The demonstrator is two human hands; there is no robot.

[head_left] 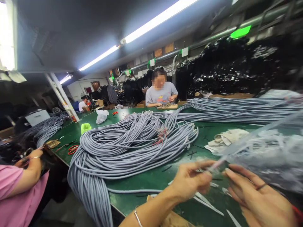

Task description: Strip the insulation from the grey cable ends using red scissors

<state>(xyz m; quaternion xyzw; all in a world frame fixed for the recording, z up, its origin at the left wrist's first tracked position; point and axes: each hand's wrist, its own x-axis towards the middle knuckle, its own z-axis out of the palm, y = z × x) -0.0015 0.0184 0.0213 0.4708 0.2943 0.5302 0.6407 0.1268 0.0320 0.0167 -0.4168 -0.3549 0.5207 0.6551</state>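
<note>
The worker's left hand [190, 179] pinches a blurred grey cable [226, 157] at four o'clock, right hand [257, 190] beside it, grip unclear; this end seems unfinished, though the bundle [118, 143] at seven o'clock shows bared wires [163, 133].

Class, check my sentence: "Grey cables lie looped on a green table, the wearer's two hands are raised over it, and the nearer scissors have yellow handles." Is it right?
Not quite: the nearer scissors have red handles, as the head view shows. The rest stands: grey cables looped on a green table, with left hand and right hand raised over it.
</note>
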